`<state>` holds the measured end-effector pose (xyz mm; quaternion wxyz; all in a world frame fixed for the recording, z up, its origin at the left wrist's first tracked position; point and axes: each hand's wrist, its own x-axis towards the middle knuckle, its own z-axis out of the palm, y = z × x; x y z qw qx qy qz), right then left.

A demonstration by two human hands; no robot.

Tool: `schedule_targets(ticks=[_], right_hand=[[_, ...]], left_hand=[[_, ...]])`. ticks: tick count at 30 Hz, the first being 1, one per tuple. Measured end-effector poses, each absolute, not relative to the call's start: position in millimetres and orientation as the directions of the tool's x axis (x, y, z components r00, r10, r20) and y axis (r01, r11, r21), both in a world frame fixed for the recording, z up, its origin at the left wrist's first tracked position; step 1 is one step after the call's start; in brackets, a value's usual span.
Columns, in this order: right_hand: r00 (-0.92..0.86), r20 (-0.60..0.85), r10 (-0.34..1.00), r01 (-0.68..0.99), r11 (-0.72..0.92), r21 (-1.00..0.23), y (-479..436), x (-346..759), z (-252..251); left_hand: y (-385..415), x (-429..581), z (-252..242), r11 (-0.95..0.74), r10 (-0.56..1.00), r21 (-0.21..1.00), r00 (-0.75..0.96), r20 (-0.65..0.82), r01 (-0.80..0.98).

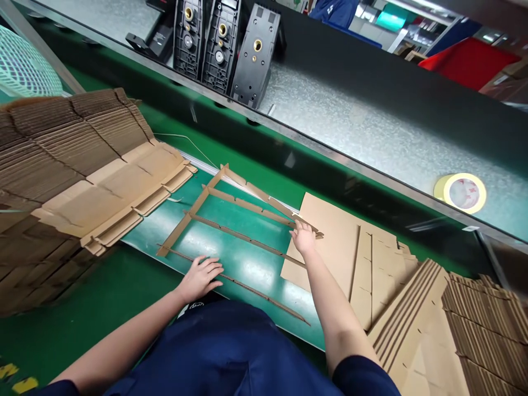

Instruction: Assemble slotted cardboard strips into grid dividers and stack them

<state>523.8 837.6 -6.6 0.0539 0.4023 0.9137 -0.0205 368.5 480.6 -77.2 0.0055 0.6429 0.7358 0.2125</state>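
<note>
A cardboard divider lies on the green work surface (pixel 165 220). One cross strip (pixel 175 234) at its left end is slotted into several long notched strips that fan out to the right. My right hand (pixel 304 237) has its fingers closed around the right ends of the two far cardboard strips (pixel 251 190), which meet under it. Over the nearest long strip (pixel 264 297) rests my left hand (pixel 202 278), fingers stretched out, holding nothing. Beneath the strips' right ends lies a flat cardboard sheet (pixel 325 236).
A tall stack of folded cardboard (pixel 103 132) stands at left, and more stacked cardboard (pixel 487 324) at right. Beyond a raised metal edge, a belt carries black plastic housings (pixel 256 60) and a roll of yellow tape (pixel 443 190). A green mesh basket (pixel 25 66) sits upper left.
</note>
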Motion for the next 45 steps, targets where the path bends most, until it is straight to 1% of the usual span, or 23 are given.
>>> schedule_targets(ticks=[3, 5, 7, 9, 11, 13, 15, 17, 21, 23, 24, 26, 27, 28, 29, 30, 31, 32, 33, 36, 39, 42, 45], right_hand=[[-0.653, -0.209, 0.728, 0.739, 0.673, 0.038, 838.6, 516.4, -10.2], [-0.664, -0.235, 0.71, 0.725, 0.688, 0.028, 836.1, 518.9, -12.8], [-0.654, -0.248, 0.714, 0.74, 0.673, -0.013, 837.1, 523.3, -13.9], [-0.606, -0.239, 0.759, 0.79, 0.61, -0.065, 845.1, 526.6, -13.4], [-0.502, -0.201, 0.841, 0.864, 0.495, -0.089, 859.8, 527.6, -12.2], [-0.38, -0.189, 0.906, 0.925, 0.371, -0.081, 878.2, 527.3, -11.1], [-0.285, -0.217, 0.934, 0.958, 0.274, -0.078, 896.3, 527.0, -10.4], [-0.251, -0.243, 0.937, 0.968, 0.24, -0.076, 911.2, 527.1, -9.4], [-0.228, -0.227, 0.947, 0.973, 0.216, -0.08, 924.3, 530.2, -6.9], [-0.254, -0.209, 0.944, 0.965, 0.234, -0.116, 919.5, 535.6, -6.8], [-0.295, -0.207, 0.933, 0.951, 0.267, -0.155, 914.1, 539.8, -7.5], [-0.449, -0.23, 0.864, 0.885, 0.395, -0.245, 899.0, 551.0, -10.5], [-0.54, -0.246, 0.805, 0.837, 0.483, -0.256, 890.3, 557.3, -12.7], [-0.612, -0.265, 0.745, 0.791, 0.566, -0.233, 881.7, 563.5, -15.3], [-0.653, -0.285, 0.702, 0.756, 0.63, -0.181, 874.0, 569.1, -18.0], [-0.668, -0.293, 0.685, 0.736, 0.667, -0.116, 867.7, 573.8, -20.6], [-0.66, -0.286, 0.694, 0.735, 0.676, -0.055, 863.3, 577.2, -22.9], [-0.639, -0.268, 0.721, 0.751, 0.661, -0.013, 860.9, 579.3, -24.9], [-0.614, -0.243, 0.751, 0.774, 0.634, 0.005, 860.3, 580.2, -26.4], [-0.551, -0.16, 0.819, 0.829, 0.559, 0.006, 865.8, 577.4, -29.3], [-0.506, -0.107, 0.856, 0.861, 0.508, -0.006, 870.5, 573.6, -31.6], [-0.441, 0.022, 0.897, 0.895, 0.442, -0.065, 863.5, 577.5, -34.8], [-0.362, 0.193, 0.912, 0.9, 0.396, -0.183, 842.9, 594.7, -38.5]], left_hand=[[485.3, 374.1, -79.2, 0.134, 0.922, 0.348, -0.245, 0.298, 0.928], [486.8, 373.2, -79.0, 0.148, 0.914, 0.353, -0.264, 0.308, 0.924], [487.7, 371.6, -78.4, 0.145, 0.913, 0.352, -0.263, 0.312, 0.924], [488.6, 370.5, -77.7, 0.141, 0.914, 0.351, -0.258, 0.314, 0.926], [489.8, 370.3, -77.1, 0.14, 0.912, 0.35, -0.258, 0.318, 0.926], [490.9, 370.7, -76.7, 0.142, 0.909, 0.349, -0.262, 0.325, 0.926], [491.7, 371.3, -76.4, 0.148, 0.904, 0.351, -0.27, 0.331, 0.924], [492.2, 372.0, -76.0, 0.154, 0.903, 0.354, -0.277, 0.329, 0.922], [493.1, 373.1, -74.3, 0.175, 0.895, 0.361, -0.301, 0.328, 0.916], [493.7, 373.0, -73.3, 0.183, 0.895, 0.359, -0.306, 0.325, 0.915], [494.1, 372.6, -72.9, 0.185, 0.897, 0.355, -0.305, 0.319, 0.916], [494.5, 371.6, -72.8, 0.184, 0.905, 0.348, -0.297, 0.304, 0.919], [494.6, 370.9, -73.1, 0.182, 0.909, 0.346, -0.291, 0.298, 0.921], [494.6, 370.3, -73.5, 0.179, 0.911, 0.344, -0.287, 0.296, 0.922], [494.6, 369.8, -74.2, 0.174, 0.912, 0.343, -0.282, 0.297, 0.923], [494.4, 369.4, -74.8, 0.17, 0.913, 0.341, -0.278, 0.298, 0.924], [494.1, 369.1, -75.5, 0.168, 0.914, 0.339, -0.275, 0.299, 0.926], [493.7, 368.9, -76.0, 0.167, 0.915, 0.335, -0.272, 0.297, 0.927], [493.4, 368.9, -76.4, 0.168, 0.918, 0.329, -0.269, 0.292, 0.929], [492.7, 369.4, -76.3, 0.173, 0.926, 0.306, -0.26, 0.273, 0.936], [493.2, 371.3, -73.9, 0.187, 0.929, 0.286, -0.264, 0.26, 0.94], [493.3, 374.4, -70.0, 0.206, 0.929, 0.269, -0.275, 0.249, 0.941], [490.8, 375.0, -67.8, 0.183, 0.937, 0.269, -0.251, 0.244, 0.946]])
